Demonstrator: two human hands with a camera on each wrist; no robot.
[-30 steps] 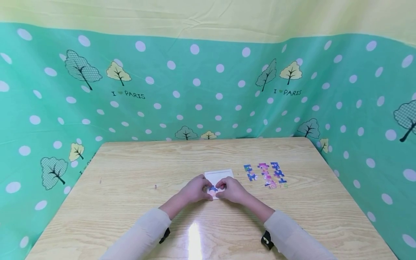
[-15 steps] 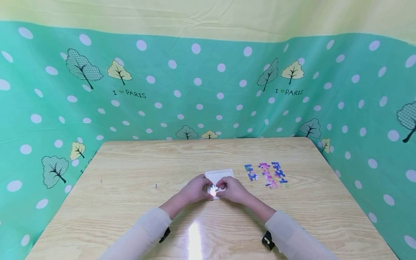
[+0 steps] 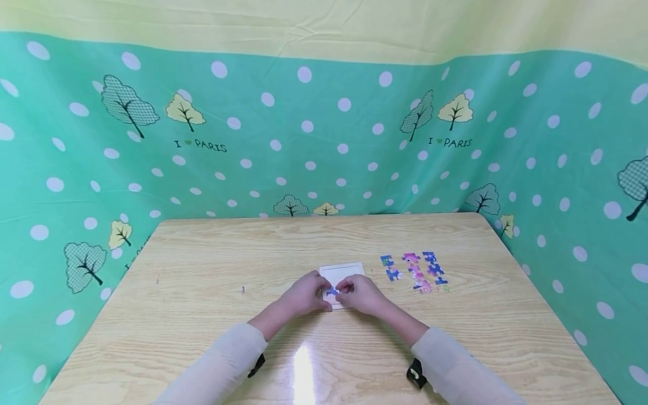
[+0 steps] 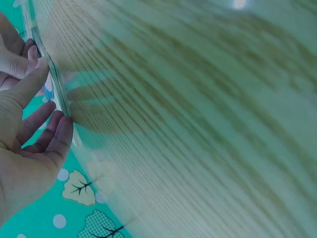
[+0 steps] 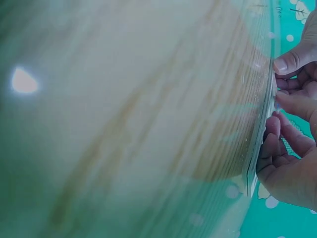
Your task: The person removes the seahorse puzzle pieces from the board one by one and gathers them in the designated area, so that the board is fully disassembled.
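Note:
A white puzzle board [image 3: 340,273] lies flat on the table in front of the person. On its lower left part sits a blue and pale puzzle piece [image 3: 332,292], partly covered by the fingers. The left hand [image 3: 306,293] holds the board's left side, thumb at the near edge and fingers farther up. From the right, the right hand [image 3: 361,295] pinches at the piece over the board, thumb and index finger close together. In the wrist views, both the left hand [image 4: 29,124] and the right hand [image 5: 292,148] meet at the thin board edge [image 5: 251,171].
To the right of the board lie loose puzzle pieces: a blue group [image 3: 391,269], a pink column [image 3: 414,270] and a blue column [image 3: 434,267]. A tiny scrap [image 3: 243,289] lies on the wooden table [image 3: 202,253] at left. A patterned curtain [image 3: 314,129] surrounds the table.
The right fingertips shift slightly on the puzzle piece, which tilts, glints brightly half a second ago and now shows blue again. The left hand stays in place.

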